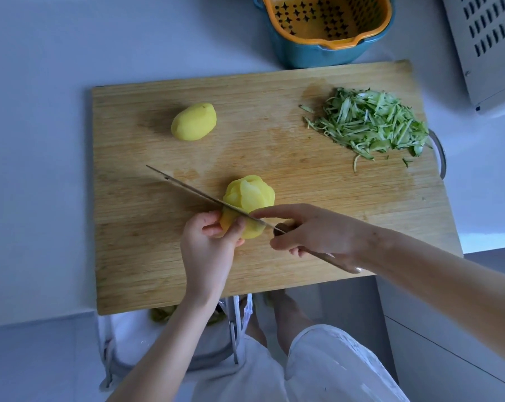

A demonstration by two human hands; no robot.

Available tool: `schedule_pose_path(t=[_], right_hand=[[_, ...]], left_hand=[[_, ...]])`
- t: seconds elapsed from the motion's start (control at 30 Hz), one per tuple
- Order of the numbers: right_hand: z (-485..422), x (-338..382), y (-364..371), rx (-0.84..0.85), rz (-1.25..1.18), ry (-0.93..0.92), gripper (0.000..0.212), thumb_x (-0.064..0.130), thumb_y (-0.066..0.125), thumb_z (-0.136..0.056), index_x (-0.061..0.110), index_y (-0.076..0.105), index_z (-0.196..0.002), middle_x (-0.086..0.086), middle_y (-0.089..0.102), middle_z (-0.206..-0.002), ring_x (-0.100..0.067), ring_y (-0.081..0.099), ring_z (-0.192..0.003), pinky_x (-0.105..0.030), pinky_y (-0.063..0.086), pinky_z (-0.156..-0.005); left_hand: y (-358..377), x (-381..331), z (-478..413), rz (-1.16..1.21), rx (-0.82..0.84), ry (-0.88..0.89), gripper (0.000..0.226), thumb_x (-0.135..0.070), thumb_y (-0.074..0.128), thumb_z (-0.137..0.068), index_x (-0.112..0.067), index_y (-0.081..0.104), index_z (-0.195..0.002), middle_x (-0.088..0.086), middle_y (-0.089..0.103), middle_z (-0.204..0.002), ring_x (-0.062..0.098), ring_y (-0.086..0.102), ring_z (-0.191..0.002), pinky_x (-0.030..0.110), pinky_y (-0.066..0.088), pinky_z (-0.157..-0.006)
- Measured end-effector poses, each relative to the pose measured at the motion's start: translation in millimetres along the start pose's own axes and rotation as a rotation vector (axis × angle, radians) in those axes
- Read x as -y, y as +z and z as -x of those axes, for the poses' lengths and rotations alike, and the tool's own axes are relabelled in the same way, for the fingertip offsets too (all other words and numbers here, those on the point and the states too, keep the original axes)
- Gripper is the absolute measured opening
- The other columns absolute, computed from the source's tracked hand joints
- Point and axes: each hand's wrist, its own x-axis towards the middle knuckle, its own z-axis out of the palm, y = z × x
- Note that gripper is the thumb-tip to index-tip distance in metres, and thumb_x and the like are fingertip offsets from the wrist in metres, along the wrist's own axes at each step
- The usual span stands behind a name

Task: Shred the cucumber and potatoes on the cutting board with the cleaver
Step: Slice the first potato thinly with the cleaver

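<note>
Head view: a person slices a peeled potato (249, 195) on a wooden cutting board (332, 216) lying on a pale surface (36, 111).
Left hand (207, 242): curled round the near, uncut end of the potato, fingertips just beside the blade.
Right hand (312, 230): wrapped round the wooden handle of the cleaver (187, 188), forefinger stretched forward along the blade.
Cleaver: edge down in the potato, tip pointing far-left over the board.
Potato: near the board's middle; cut slices lean in a fan on the far side of the blade.
Second potato (193, 122): whole and peeled, on the far-left part of the board, well apart.
Cucumber shreds (370, 123): a finished heap at the far-right corner.
Handling (judgement): peeled flesh is probably firm but wet and slippery, and the rounded body apt to roll; hold the uncut end, fingertips tucked back from the edge. Slices look thin and liable to slide when stacked.
Progress (judgement): cucumber done; first potato at slicing, not yet shredded.
</note>
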Motion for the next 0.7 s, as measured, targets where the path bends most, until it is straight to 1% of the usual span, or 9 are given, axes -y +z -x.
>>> schedule_pose_path(t=[0.13, 0.23, 0.37, 0.47, 0.53, 0.57, 0.63, 0.67, 0.7], right_hand=[[-4, 10, 1, 0.063, 0.184, 0.062, 0.064, 0.012, 0.061, -0.085, 0.048, 0.04, -0.133, 0.002, 0.045, -0.07, -0.013, 0.041, -0.066, -0.027, 0.038, -0.063], [-11, 14, 4, 0.097, 0.242, 0.109, 0.07, 0.016, 0.059, -0.087, 0.041, 0.025, -0.143, 0.0, 0.044, -0.064, -0.012, 0.04, -0.057, -0.024, 0.037, -0.054], [-15, 11, 6, 0.012, 0.376, 0.053, 0.064, 0.023, 0.052, -0.091, 0.04, 0.022, -0.145, -0.001, 0.049, -0.06, -0.011, 0.041, -0.049, -0.022, 0.038, -0.048], [-16, 10, 11, -0.035, 0.467, 0.026, 0.062, 0.024, 0.048, -0.094, 0.036, 0.017, -0.147, -0.002, 0.053, -0.059, -0.012, 0.044, -0.045, -0.021, 0.04, -0.044], [-17, 10, 15, -0.045, 0.558, 0.025, 0.061, 0.025, 0.045, -0.095, 0.033, 0.016, -0.147, -0.003, 0.057, -0.064, -0.015, 0.05, -0.049, -0.023, 0.045, -0.048], [-17, 9, 17, -0.063, 0.606, 0.025, 0.058, 0.027, 0.045, -0.095, 0.033, 0.019, -0.147, -0.002, 0.058, -0.069, -0.015, 0.053, -0.055, -0.025, 0.047, -0.053], [-16, 7, 17, -0.167, 0.735, -0.035, 0.038, 0.033, 0.044, -0.095, 0.03, 0.046, -0.133, 0.003, 0.056, -0.074, -0.015, 0.052, -0.064, -0.027, 0.044, -0.059], [-15, 6, 17, -0.246, 0.813, -0.091, 0.028, 0.035, 0.043, -0.096, 0.025, 0.061, -0.115, 0.005, 0.054, -0.07, -0.015, 0.05, -0.063, -0.027, 0.04, -0.056], [-14, 6, 18, -0.318, 0.872, -0.146, 0.031, 0.036, 0.041, -0.096, 0.017, 0.065, -0.094, 0.004, 0.051, -0.065, -0.017, 0.048, -0.059, -0.028, 0.037, -0.053]], left_hand=[[0, 2, -1, 0.034, -0.005, 0.002, 0.031, -0.013, 0.078, -0.075, 0.001, 0.064, -0.1, 0.014, 0.07, -0.093, 0.024, 0.071, -0.085, 0.043, 0.06, -0.07], [0, 2, -1, 0.037, -0.002, 0.008, 0.023, -0.013, 0.078, -0.076, -0.007, 0.065, -0.095, 0.009, 0.071, -0.093, 0.021, 0.07, -0.086, 0.039, 0.06, -0.069], [1, 2, -1, 0.072, -0.001, 0.015, 0.02, -0.01, 0.078, -0.076, -0.016, 0.063, -0.088, 0.006, 0.069, -0.094, 0.018, 0.069, -0.089, 0.031, 0.058, -0.063], [0, 5, 0, 0.09, 0.002, 0.011, 0.022, -0.009, 0.078, -0.076, -0.012, 0.062, -0.092, 0.008, 0.068, -0.097, 0.02, 0.068, -0.093, 0.034, 0.059, -0.066], [-1, 9, 2, 0.102, -0.004, 0.008, 0.024, -0.008, 0.077, -0.076, -0.009, 0.062, -0.094, 0.009, 0.068, -0.099, 0.021, 0.067, -0.096, 0.036, 0.059, -0.068], [-1, 10, 3, 0.112, -0.008, 0.007, 0.025, -0.008, 0.077, -0.075, -0.008, 0.062, -0.095, 0.009, 0.068, -0.1, 0.021, 0.067, -0.098, 0.037, 0.059, -0.069], [1, 9, 4, 0.143, -0.015, -0.006, 0.032, -0.013, 0.08, -0.07, -0.008, 0.061, -0.095, 0.012, 0.067, -0.101, 0.024, 0.066, -0.099, 0.036, 0.059, -0.068], [2, 8, 4, 0.16, -0.021, -0.017, 0.035, -0.017, 0.081, -0.066, -0.008, 0.061, -0.094, 0.013, 0.067, -0.101, 0.025, 0.066, -0.099, 0.035, 0.059, -0.067], [3, 6, 3, 0.172, -0.03, -0.026, 0.035, -0.017, 0.081, -0.066, -0.007, 0.061, -0.092, 0.014, 0.067, -0.1, 0.027, 0.066, -0.097, 0.034, 0.059, -0.066]])
